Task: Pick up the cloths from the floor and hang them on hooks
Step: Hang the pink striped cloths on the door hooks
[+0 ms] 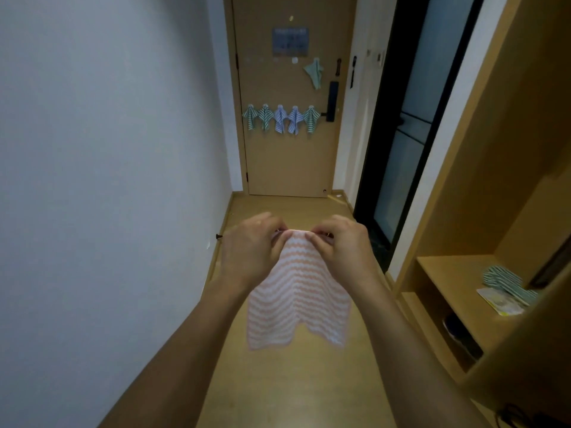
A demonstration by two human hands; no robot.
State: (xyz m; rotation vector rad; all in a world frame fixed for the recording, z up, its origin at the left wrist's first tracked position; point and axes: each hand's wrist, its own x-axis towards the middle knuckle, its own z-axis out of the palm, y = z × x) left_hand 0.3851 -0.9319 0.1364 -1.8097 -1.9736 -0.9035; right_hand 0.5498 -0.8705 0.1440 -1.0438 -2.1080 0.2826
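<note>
Pinching the top edge of the pink striped cloth (298, 291), the left hand (250, 245) and right hand (341, 244) grasp it with curled fingertips close together, and it hangs free above the floor (296, 390). To hang it well, I would keep that pinched bit bunched into a small peak and carry it to the door (290, 156) at 12 o'clock, where five striped cloths (279, 118) already fill the lower row. A bare hook (295, 60) seems to sit higher, left of the green cloth (314, 74), though too small to confirm. Whether the cloth has a loop is hidden by the fingers.
</note>
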